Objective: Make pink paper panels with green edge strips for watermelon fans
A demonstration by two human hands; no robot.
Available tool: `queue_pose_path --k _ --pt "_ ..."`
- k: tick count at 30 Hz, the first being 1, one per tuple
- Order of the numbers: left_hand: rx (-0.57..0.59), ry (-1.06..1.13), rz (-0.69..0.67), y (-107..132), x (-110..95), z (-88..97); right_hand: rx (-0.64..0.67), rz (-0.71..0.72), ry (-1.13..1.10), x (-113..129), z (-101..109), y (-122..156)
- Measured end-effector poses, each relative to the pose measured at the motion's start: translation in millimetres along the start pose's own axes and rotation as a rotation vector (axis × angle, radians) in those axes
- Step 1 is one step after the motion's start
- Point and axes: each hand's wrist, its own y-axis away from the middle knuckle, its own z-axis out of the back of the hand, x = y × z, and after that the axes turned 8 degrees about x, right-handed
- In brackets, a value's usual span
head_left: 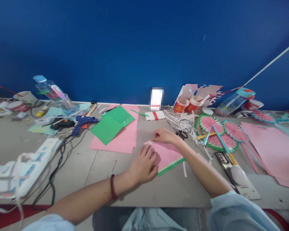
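Note:
A pink sheet of paper (pixel 168 154) with a green strip (pixel 170 166) along its near edge lies on the table in front of me. My left hand (pixel 144 162) rests on its left side, fingers stretched out and pressing down. At the far left corner, my right hand (pixel 165 135) is closed with curled fingers, close to a thin white edge on the paper. What those fingers hold, if anything, is hidden. To the left, green sheets (pixel 108 128) overlap larger pink sheets (pixel 125 144).
Black scissors (pixel 182 134) and white paper strips (pixel 183 122) lie beyond my right forearm. Watermelon-patterned paper fans (pixel 210 125), a phone (pixel 223 158) and red paper cups (pixel 181 105) are at right. A blue glue gun (pixel 83 123) and power strip (pixel 38 165) are at left.

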Motion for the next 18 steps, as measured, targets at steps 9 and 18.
queue_pose_path --k 9,18 --pt "-0.012 -0.033 -0.005 1.0 -4.6 -1.4 0.02 -0.014 0.009 -1.8 -1.7 -0.5" --pt "0.013 0.041 -0.015 -0.8 -0.6 3.0 0.019 -0.027 0.034 2.0 -1.0 0.6"
